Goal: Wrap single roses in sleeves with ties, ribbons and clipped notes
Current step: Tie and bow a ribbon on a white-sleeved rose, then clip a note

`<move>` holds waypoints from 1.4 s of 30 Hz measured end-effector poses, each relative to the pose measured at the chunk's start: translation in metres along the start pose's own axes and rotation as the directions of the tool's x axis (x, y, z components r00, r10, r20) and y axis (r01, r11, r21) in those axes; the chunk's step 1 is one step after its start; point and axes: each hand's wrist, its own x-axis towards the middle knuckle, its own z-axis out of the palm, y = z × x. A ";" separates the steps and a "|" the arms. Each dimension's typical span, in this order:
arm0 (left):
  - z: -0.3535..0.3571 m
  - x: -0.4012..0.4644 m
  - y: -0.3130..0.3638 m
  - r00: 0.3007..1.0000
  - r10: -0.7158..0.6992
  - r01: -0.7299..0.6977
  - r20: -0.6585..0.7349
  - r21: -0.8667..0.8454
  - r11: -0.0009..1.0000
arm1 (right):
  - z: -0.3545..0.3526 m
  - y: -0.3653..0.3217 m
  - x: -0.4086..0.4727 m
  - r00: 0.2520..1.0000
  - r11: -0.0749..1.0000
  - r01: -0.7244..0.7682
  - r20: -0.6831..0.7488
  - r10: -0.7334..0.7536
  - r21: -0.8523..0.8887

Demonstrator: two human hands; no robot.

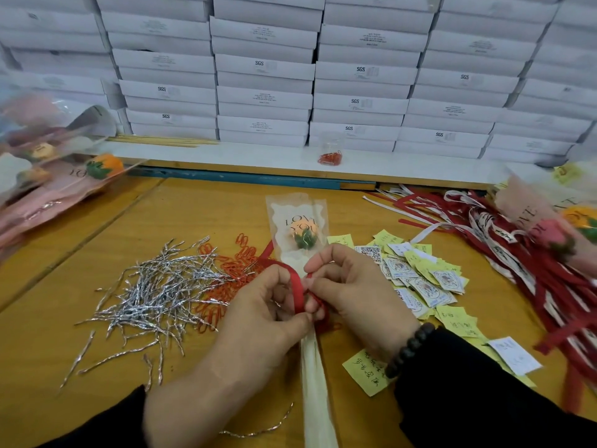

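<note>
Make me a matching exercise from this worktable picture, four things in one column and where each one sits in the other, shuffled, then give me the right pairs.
Things:
1. pile of silver twisted wire ties
2. clear plastic cup of red paper clips
3. heap of yellow and white paper notes
4. loose bundle of red and white ribbons

Places:
A. on the white ledge in front of the stacked boxes
B. far right of the table
C. left of both hands
D. just right of the right hand

Pairs: 1-C, 2-A, 3-D, 4-B
</note>
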 end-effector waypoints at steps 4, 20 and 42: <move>-0.002 0.001 0.002 0.994 0.092 -0.086 -0.059 0.093 0.992 | 0.002 0.003 0.000 0.998 0.995 -0.007 0.056 0.013 -0.098; -0.021 0.013 0.013 0.983 0.184 -0.184 0.023 0.258 0.949 | -0.002 -0.002 -0.004 0.975 0.987 -0.026 0.216 0.060 -0.159; -0.035 0.015 0.014 0.986 0.030 -0.130 0.167 0.628 0.767 | -0.003 0.001 -0.002 0.989 0.998 -0.025 0.144 0.034 -0.066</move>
